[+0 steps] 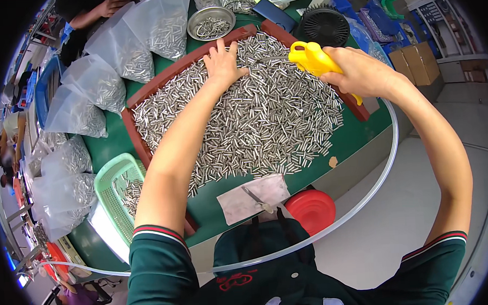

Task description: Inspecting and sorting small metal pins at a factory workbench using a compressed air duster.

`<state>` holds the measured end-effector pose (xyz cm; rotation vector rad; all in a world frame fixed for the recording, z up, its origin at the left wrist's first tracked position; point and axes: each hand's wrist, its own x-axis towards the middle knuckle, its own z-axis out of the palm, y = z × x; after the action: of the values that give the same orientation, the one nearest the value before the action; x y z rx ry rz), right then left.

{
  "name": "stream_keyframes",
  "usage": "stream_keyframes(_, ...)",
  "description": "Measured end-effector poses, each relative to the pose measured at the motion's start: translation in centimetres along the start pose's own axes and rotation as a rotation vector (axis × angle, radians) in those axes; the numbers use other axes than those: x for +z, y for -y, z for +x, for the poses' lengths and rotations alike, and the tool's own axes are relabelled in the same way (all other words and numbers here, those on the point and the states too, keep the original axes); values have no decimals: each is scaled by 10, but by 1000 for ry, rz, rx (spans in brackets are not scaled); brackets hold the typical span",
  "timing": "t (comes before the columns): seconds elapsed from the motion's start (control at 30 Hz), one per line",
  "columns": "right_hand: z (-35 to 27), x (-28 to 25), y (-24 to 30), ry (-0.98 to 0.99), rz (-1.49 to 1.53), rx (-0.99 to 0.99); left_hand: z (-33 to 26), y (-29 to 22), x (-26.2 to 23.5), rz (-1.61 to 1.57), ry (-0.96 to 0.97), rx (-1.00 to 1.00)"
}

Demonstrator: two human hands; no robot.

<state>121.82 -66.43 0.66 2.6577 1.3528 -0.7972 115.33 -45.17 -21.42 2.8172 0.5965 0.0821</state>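
A wide heap of small metal pins (pixel 253 124) covers the green tabletop inside a reddish-brown wooden frame (pixel 136 136). At the far side of the heap, my left hand (pixel 223 65) rests on the pins with its fingers spread. My right hand (pixel 355 72) is wrapped round a yellow air blow gun (pixel 315 59), held above the heap's far right part. Its thin nozzle points left, toward my left hand. From the gun's grip a clear hose (pixel 393 139) curves down past my right arm and across in front of my body.
Clear plastic bags of pins (pixel 94 86) line the left side, beside a green basket (pixel 114 195). A metal bowl (pixel 211 23) and a black fan (pixel 324 27) stand at the far side. Tweezers (pixel 256 197) lie on a cloth near me, by a red stool (pixel 311 211). Another person's hand (pixel 109 6) shows far left.
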Motion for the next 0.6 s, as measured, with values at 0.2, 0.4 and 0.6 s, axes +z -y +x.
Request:
stream_keyframes(0.2,-3,-2,-1,-3,-17,-24,-5,-7,25,-7,-26,-59)
stream_keyframes(0.4,8,-3,4,-38,-6,-36,7,-6,23,-72,66,-140)
stream_keyframes(0.6,25,-14,9,20,89,18,-14,-7,12,-180,201,8)
